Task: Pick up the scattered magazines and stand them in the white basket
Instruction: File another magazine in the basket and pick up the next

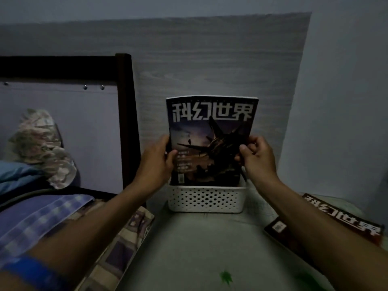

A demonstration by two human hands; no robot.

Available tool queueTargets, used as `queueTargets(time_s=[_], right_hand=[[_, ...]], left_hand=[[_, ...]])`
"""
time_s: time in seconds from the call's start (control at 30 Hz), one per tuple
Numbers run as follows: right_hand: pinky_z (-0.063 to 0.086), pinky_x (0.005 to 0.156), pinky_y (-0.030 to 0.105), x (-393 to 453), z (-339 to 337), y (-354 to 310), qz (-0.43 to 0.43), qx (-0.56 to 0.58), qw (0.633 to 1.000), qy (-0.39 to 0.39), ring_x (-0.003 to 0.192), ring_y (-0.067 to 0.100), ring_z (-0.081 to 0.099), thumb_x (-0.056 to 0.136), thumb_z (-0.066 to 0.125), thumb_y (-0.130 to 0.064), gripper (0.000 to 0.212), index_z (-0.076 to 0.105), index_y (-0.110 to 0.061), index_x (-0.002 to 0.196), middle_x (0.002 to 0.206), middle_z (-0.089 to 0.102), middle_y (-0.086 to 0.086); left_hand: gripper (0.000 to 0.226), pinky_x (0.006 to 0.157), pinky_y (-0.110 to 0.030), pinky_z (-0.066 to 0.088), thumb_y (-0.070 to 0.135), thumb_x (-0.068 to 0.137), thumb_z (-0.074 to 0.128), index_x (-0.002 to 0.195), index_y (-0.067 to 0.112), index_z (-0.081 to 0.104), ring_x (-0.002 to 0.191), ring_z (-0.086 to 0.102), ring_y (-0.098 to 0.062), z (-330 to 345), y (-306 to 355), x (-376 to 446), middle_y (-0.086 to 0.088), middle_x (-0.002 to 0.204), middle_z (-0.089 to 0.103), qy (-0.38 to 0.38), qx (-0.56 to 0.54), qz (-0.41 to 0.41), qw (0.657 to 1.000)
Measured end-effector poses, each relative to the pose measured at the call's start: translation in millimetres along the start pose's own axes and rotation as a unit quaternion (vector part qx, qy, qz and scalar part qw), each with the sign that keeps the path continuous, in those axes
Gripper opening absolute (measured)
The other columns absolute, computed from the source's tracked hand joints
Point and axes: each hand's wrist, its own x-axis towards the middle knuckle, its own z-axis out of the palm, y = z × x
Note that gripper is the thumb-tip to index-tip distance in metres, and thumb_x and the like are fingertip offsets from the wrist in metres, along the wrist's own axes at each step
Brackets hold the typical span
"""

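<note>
Perforated white plastic basket [206,200] holding a dark-covered magazine [210,143] upright; left hand [156,162] and right hand [255,156] pinch its side edges; second magazine [344,225] lies outside.

single view: a head-worn wide-angle camera, facing forward and tilted down. both forearms enter from the bottom corners and converge toward frame centre, where the white basket [206,199] sits against the wall. the viewpoint is close, within arm's reach of the basket. wide-angle distortion bends the bed frame [126,114] at left and the wall edges at right. the pale surface [195,248] fills the lower centre. lighting is dim.
</note>
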Motion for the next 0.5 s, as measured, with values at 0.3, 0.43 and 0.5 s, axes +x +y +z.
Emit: queueTargets(time_s=[0.3, 0.43, 0.5], right_hand=[[0.056, 0.066, 0.033, -2.5, -0.6, 61.3, 0.009, -0.193, 0.981, 0.02, 0.077, 0.014, 0.069, 0.091, 0.064, -0.012, 0.013, 0.054, -0.019, 0.091, 0.08, 0.062, -0.008], [0.054, 0.077, 0.034, -10.1, -6.5, 46.9, 0.035, -0.159, 0.987, 0.004, 0.094, 0.018, 0.062, 0.089, 0.069, -0.016, 0.026, 0.049, -0.024, 0.104, 0.101, 0.057, -0.004], [0.048, 0.077, 0.026, -33.9, -21.4, 43.6, -0.017, -0.17, 0.985, -0.015, 0.099, 0.011, 0.054, 0.091, 0.066, -0.023, 0.025, 0.048, -0.031, 0.106, 0.112, 0.052, -0.006]], left_hand=[[0.022, 0.066, -0.024, 0.048, 0.016, 0.09, 0.066, 0.107, 0.028, 0.063, 0.077, 0.055, -0.001, 32.1, -33.3, -1.9, 0.018, 0.084, 0.055, -0.113, 0.01, -0.126, 0.985], [0.022, 0.06, -0.018, 0.039, 0.015, 0.088, 0.068, 0.096, 0.028, 0.052, 0.081, 0.056, -0.007, 36.5, -21.3, -11.2, 0.012, 0.09, 0.056, -0.058, -0.01, -0.207, 0.976], [0.029, 0.061, -0.019, 0.04, 0.014, 0.088, 0.067, 0.092, 0.031, 0.043, 0.081, 0.056, -0.007, 32.3, -6.4, -36.8, 0.012, 0.093, 0.054, 0.021, -0.046, -0.234, 0.971]])
